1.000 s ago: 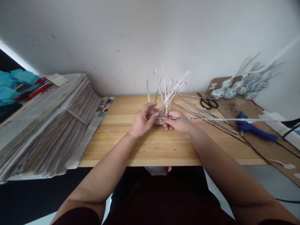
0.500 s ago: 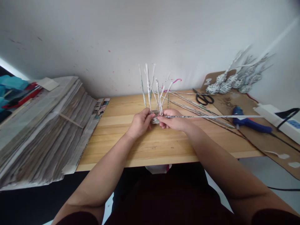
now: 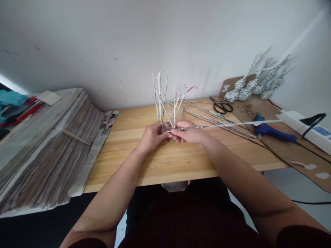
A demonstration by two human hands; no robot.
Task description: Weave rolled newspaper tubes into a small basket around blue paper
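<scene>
Between my two hands, over the wooden table, is a small woven base of rolled newspaper with upright paper sticks [image 3: 159, 93] rising from it in a loose ring. My left hand [image 3: 152, 136] grips its left side, thumb toward the front. My right hand [image 3: 190, 132] is closed at the right side, pinching a long rolled-paper strip [image 3: 232, 123] that runs out to the right over the forearm. The woven part is largely hidden by my fingers.
Several loose paper sticks [image 3: 214, 119] lie behind my right hand, near black scissors [image 3: 221, 105]. Farther right are a blue glue gun [image 3: 275, 132], a white power strip [image 3: 307, 127] and woven paper pieces [image 3: 241, 90] on cardboard. A tall newspaper stack [image 3: 51, 148] stands left.
The upright sticks have shifted as the woven base turned and tilted a little in my hands. The long strip now slopes upward to the right. The camera view has shifted slightly.
</scene>
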